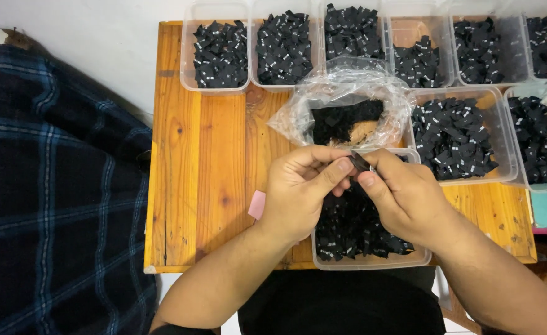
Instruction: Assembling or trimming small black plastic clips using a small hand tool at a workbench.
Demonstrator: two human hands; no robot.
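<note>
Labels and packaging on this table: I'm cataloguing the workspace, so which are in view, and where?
Label: small, black, pinched between left hand and right hand.
Tubs: clear plastic, along far edge and right, full of black labels.
Bag: clear plastic, centre, open.
Tag: pink, beside left hand.

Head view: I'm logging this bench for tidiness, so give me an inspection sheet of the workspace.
Surface: wooden table, scuffed at the right edge.
Job's things: small black label pinched between both hands; near tub of black labels below them.
Clutter: open plastic bag of labels; back tubs full of labels; pink scrap by the left wrist.
Grippers: left hand and right hand, fingertips closed on the label.
Cables: nothing seen.
Surroundings: dark plaid cloth on the left; pale wall behind.
</note>
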